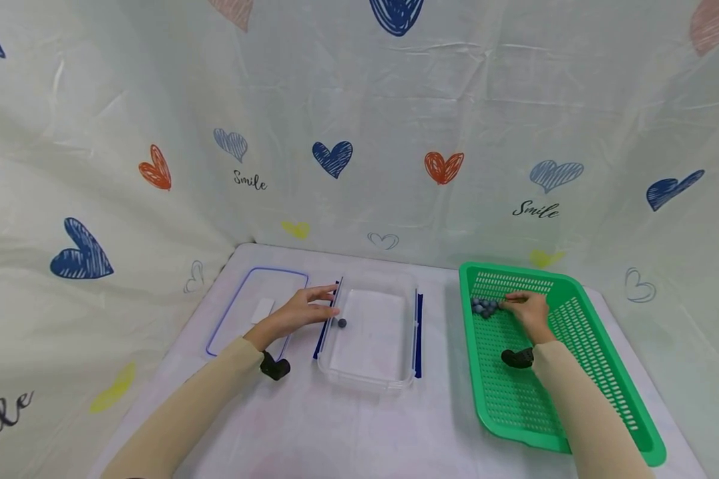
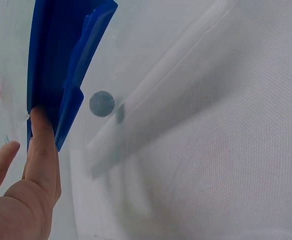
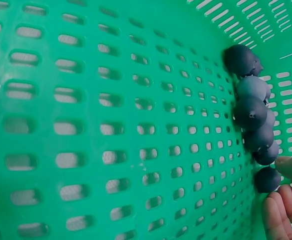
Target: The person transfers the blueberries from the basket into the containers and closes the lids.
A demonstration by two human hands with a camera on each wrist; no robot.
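Note:
My left hand (image 1: 296, 309) holds the left side of a clear plastic box (image 1: 368, 382). In the left wrist view its fingers touch the box's blue side latch (image 2: 71, 65), which hangs unfastened. One dark blueberry (image 1: 342, 323) lies inside the box by the left wall and shows as a round shape through the plastic. Inside a green basket (image 1: 479, 399), my right hand (image 1: 530, 313) pinches a blueberry (image 3: 268, 180) between thumb and fingertips. That berry is at the near end of a cluster of several blueberries (image 3: 253, 112) beside the hand.
Left of the box, a clear lid with a blue rim (image 1: 230, 306) lies flat, partly behind the left forearm. A second blue latch (image 1: 419, 336) sticks out on the box's right side. A white cloth (image 1: 311, 432) covers the table, and a heart-printed sheet (image 1: 389, 219) hangs behind.

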